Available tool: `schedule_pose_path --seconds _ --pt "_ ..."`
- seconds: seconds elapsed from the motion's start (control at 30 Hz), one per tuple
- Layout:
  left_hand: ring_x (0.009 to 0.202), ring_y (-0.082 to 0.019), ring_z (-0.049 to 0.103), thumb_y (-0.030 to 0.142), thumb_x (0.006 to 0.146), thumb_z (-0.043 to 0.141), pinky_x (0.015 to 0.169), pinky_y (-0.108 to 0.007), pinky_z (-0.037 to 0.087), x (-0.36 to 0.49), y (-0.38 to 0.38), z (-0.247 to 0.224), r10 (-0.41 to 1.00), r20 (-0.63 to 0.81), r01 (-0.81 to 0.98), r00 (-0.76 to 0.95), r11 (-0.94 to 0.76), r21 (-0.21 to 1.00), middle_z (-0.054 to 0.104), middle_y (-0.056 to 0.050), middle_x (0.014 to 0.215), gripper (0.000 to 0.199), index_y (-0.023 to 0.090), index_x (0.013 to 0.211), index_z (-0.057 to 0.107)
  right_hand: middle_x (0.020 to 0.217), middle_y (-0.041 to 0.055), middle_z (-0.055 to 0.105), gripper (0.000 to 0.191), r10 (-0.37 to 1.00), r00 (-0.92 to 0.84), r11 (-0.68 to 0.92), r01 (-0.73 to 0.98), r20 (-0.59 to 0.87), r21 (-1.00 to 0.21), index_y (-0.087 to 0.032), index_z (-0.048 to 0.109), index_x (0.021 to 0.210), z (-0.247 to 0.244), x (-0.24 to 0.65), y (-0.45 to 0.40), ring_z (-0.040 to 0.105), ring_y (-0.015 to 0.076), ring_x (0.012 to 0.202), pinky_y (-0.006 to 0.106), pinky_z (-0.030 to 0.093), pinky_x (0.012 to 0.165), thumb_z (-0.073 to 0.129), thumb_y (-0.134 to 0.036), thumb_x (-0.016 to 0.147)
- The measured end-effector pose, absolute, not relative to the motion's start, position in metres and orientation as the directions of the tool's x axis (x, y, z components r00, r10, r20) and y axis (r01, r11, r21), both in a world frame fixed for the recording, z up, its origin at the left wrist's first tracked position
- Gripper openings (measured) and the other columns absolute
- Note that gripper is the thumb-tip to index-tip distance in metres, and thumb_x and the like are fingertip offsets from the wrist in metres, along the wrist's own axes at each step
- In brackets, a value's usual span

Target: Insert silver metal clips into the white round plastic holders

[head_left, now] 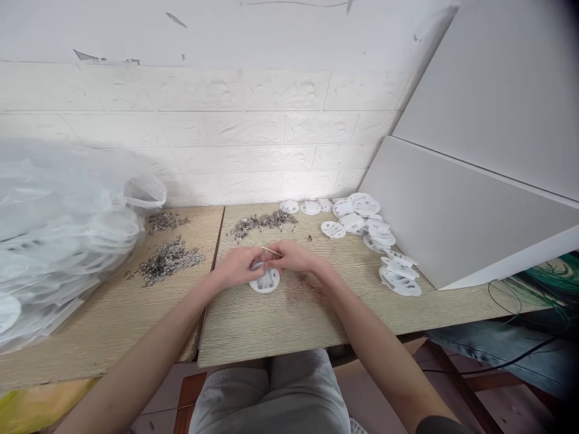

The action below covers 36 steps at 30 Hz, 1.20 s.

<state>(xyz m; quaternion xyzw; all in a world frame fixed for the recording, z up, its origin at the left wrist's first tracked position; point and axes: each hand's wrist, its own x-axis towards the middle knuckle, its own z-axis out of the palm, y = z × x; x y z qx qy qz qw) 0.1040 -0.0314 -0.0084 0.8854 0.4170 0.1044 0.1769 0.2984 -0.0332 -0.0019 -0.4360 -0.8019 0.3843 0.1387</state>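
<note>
A round white plastic battery cover (pixel 265 283) with moulded slots lies on the wooden table in front of me, small metal pieces showing at its lower edge. My left hand (pixel 239 266) grips it at the upper left, thumb on its face. From the right, my right hand (pixel 292 256) holds a thin beige stick (pixel 270 250), its fingers bent over the cover's upper edge. The fingers hide the cover's top and one end of the stick. Just beyond my hands lies a heap of small metal contacts (pixel 262 223).
Finished-looking or loose, several similar white covers (pixel 353 223) lie scattered at the right, beside a large white panel box (pixel 452 211). Two more metal heaps (pixel 169 262) lie left of the table seam. A clear plastic bag (pixel 67 241) of white parts fills the far left. Green wires (pixel 549 283) hang right.
</note>
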Motion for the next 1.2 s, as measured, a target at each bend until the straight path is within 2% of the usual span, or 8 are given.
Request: schedule_pose_path --seconds 0.13,0.2,0.3,0.43,0.5,0.63,0.97,1.2 --pt "0.057 -0.015 0.049 0.043 0.087 0.045 0.055 -0.027 0.031 0.103 -0.030 -0.002 0.782 0.093 0.684 0.617 -0.591 0.428 0.057 0.000 0.061 0.031 0.019 0.075 0.060 0.058 -0.0051 0.050 0.018 0.821 -0.559 0.327 0.624 -0.113 -0.710 -0.016 0.052 0.068 0.001 0.301 -0.033 0.043 0.0086 0.054 0.022 0.028 0.053 0.057 -0.027 0.082" --pt "0.063 -0.016 0.053 0.045 0.090 0.041 0.056 -0.028 0.034 0.098 -0.026 0.004 0.851 0.168 0.742 0.497 -0.517 0.426 0.062 -0.002 0.069 0.036 0.019 0.078 0.063 0.060 -0.0044 0.052 0.019 0.828 -0.546 0.316 0.644 -0.129 -0.696 -0.016 0.055 0.072 0.001 0.301 -0.032 0.044 0.0086 0.054 0.022 0.028 0.053 0.058 -0.030 0.084" --pt "0.072 -0.019 0.057 0.039 0.090 0.041 0.059 -0.029 0.039 0.080 -0.016 0.014 0.929 0.294 0.868 0.226 -0.329 0.372 0.066 -0.006 0.081 0.034 0.017 0.084 0.066 0.062 -0.0036 0.054 0.019 0.832 -0.541 0.337 0.667 -0.121 -0.665 -0.015 0.059 0.074 0.001 0.301 -0.032 0.044 0.0085 0.055 0.022 0.028 0.054 0.060 -0.031 0.084" --pt "0.084 -0.025 0.061 0.027 0.083 0.046 0.063 -0.032 0.043 0.044 0.000 0.015 0.958 0.287 0.947 -0.001 -0.092 0.309 0.069 -0.008 0.096 0.027 0.019 0.091 0.071 0.063 -0.0028 0.055 0.019 0.841 -0.527 0.340 0.687 -0.118 -0.642 -0.015 0.060 0.074 0.002 0.300 -0.033 0.045 0.0087 0.057 0.022 0.027 0.054 0.060 -0.030 0.085" --pt "0.088 -0.028 0.062 0.024 0.081 0.047 0.067 -0.034 0.044 0.034 0.005 0.011 0.969 0.245 0.959 0.017 -0.085 0.270 0.068 -0.009 0.097 0.028 0.019 0.093 0.072 0.064 -0.0023 0.056 0.019 0.842 -0.525 0.338 0.691 -0.122 -0.639 -0.014 0.061 0.074 0.003 0.299 -0.033 0.044 0.0087 0.057 0.022 0.027 0.055 0.060 -0.029 0.085" --pt "0.089 -0.028 0.062 0.029 0.084 0.048 0.070 -0.036 0.045 0.038 0.007 0.000 0.970 0.191 0.950 0.151 -0.196 0.245 0.068 -0.010 0.096 0.029 0.018 0.095 0.074 0.064 -0.0020 0.057 0.018 0.844 -0.523 0.338 0.694 -0.122 -0.636 -0.015 0.060 0.074 0.005 0.299 -0.034 0.044 0.0088 0.057 0.022 0.026 0.055 0.060 -0.029 0.085" --pt "0.097 -0.027 0.058 0.030 0.085 0.052 0.076 -0.035 0.046 0.048 0.007 -0.011 0.943 0.218 0.921 0.252 -0.303 0.244 0.067 -0.008 0.091 0.026 0.021 0.096 0.073 0.061 -0.0026 0.056 0.018 0.846 -0.522 0.352 0.703 -0.112 -0.618 -0.015 0.061 0.075 0.003 0.298 -0.034 0.045 0.0091 0.057 0.022 0.026 0.055 0.060 -0.029 0.086" --pt "0.102 -0.027 0.057 0.024 0.088 0.044 0.077 -0.035 0.046 0.056 0.003 -0.010 0.929 0.234 0.910 0.286 -0.340 0.236 0.065 -0.009 0.094 0.030 0.022 0.097 0.073 0.065 -0.0016 0.058 0.018 0.848 -0.518 0.347 0.704 -0.113 -0.620 -0.015 0.062 0.076 0.006 0.298 -0.036 0.045 0.0094 0.058 0.023 0.027 0.055 0.060 -0.030 0.086"
